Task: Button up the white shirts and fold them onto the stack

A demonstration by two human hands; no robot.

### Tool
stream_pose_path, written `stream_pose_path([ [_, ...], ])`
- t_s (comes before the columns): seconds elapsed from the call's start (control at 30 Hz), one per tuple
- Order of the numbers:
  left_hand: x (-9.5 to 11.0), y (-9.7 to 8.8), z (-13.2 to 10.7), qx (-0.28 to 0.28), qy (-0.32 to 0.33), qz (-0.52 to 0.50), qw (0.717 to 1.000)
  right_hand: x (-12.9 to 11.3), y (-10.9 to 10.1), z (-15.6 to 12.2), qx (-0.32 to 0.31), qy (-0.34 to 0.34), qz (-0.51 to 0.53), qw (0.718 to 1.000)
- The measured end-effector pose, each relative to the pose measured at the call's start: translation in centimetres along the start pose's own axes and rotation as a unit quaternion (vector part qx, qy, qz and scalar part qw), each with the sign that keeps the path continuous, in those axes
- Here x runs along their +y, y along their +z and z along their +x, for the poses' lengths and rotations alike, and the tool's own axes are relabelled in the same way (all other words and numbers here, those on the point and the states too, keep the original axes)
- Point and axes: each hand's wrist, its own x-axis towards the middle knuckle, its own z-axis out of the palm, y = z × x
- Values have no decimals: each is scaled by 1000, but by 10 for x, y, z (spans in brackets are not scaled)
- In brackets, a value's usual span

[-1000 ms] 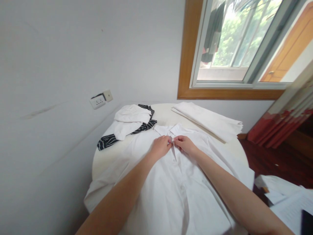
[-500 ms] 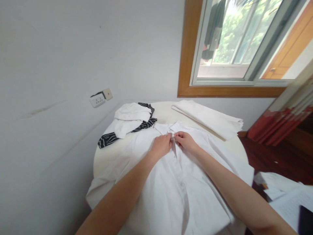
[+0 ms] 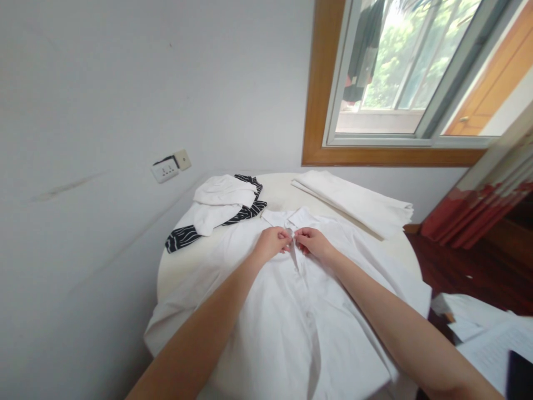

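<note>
A white button-up shirt [image 3: 300,328] lies spread face up over a round cream table [image 3: 183,266], collar pointing away from me. My left hand [image 3: 271,243] and my right hand [image 3: 313,242] meet just below the collar. Both are closed in a pinch on the shirt's front placket, one on each side of the opening, fingertips almost touching. What sits between the fingertips is too small to make out.
A white garment with black striped trim [image 3: 220,208] is bunched at the table's far left. A folded white cloth [image 3: 358,203] lies at the far right, under the wooden-framed window [image 3: 316,111]. Wall socket [image 3: 166,169] left; red curtain [image 3: 478,211] and papers [image 3: 487,344] right.
Both hands stay pinched at the same spot below the collar, with only small finger shifts. The view has wobbled slightly.
</note>
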Motion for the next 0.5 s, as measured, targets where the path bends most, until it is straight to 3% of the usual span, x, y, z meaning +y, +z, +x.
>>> stream_pose_path([
  [0.2, 3, -4, -2, -26, -72, -175, 982, 3, 0, 2, 3, 5, -4, 1000],
  [0.5, 3, -9, -3, -33, -95, -219, 971, 1, 0, -1, -2, 1, 16, 1000],
])
